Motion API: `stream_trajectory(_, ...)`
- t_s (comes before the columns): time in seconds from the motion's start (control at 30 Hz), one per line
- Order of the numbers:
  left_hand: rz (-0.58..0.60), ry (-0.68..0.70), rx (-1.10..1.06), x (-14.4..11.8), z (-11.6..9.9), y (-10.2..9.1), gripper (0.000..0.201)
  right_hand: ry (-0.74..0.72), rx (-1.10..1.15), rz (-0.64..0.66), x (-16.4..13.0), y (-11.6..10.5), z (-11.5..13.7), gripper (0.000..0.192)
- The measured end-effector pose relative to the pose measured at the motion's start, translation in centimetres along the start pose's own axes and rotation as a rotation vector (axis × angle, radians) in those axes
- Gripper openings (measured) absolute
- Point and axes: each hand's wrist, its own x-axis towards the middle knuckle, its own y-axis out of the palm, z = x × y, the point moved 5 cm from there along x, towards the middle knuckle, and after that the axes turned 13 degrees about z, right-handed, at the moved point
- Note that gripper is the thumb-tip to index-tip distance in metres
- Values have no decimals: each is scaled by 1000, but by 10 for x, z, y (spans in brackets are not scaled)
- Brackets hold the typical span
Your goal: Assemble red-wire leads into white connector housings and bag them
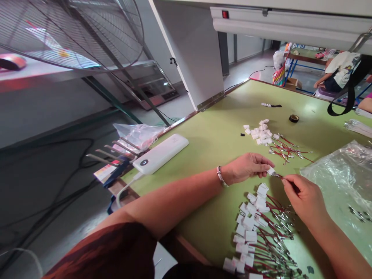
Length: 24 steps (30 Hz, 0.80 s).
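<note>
Between the fingertips of my left hand (247, 167) is a small white plastic connector (271, 171). My right hand (305, 195) pinches a short dark red wire (279, 176) whose metal end meets the connector; how far it sits inside cannot be made out. Below both hands lies a long row of white connectors with red wires (250, 223) and metal terminals attached. Beyond my left hand is a heap of loose white connectors (261, 133). Loose red wires with metal ends (286, 149) lie just to the right of that heap.
A clear plastic bag (345, 170) covers the table's right side. Black tape (293, 118) lies farther back. A white power bank (161, 154) with a cable rests at the left edge near a metal-pronged rack (116, 153). A large fan (72, 35) stands left. A person (343, 71) sits in the background.
</note>
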Motion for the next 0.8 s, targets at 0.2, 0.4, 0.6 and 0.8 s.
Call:
stream_trajectory(0.2,115,-38,95,2,3,9,39,-90,-177,-54,-1,5,10,21)
stream_trajectory(0.4,156,-63,115,3,7,14,38,-141,-144,-53,-1,11,11,18)
stream_trajectory(0.6,162,-143,218,4,3,16,18,-156,-108,-34,-2,13,8,19)
stream_trajectory(0.8,50,-37,364,4,-8,17,8,-25,88,-38,2,8,2,20)
